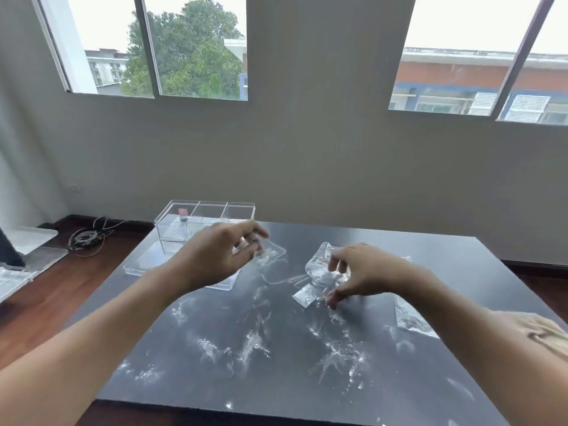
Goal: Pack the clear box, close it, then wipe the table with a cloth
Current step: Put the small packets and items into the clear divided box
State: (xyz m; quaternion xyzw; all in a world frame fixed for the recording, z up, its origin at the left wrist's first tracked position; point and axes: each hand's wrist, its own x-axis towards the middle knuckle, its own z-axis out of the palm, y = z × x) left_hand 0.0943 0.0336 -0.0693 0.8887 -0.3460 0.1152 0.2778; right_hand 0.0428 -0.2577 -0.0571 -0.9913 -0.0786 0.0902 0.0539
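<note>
The clear box [172, 224] stands open at the far left corner of the dark table [276, 379]; it has several compartments and a small dark item in one. Its flat clear lid [144, 261] lies on the table in front of it. My left hand [221, 256] hovers over the lid's right end, fingers curled around something small that I cannot make out. My right hand [359, 273] grips a crumpled clear plastic bag [319, 272] near the table's middle. White powdery smears [338, 352] cover the table top.
Another clear plastic bag [412, 318] lies at the right edge, partly under my right forearm. Coiled cables [87, 238] and white trays [27, 241] rest on the wooden floor to the left. A grey wall with windows rises behind the table.
</note>
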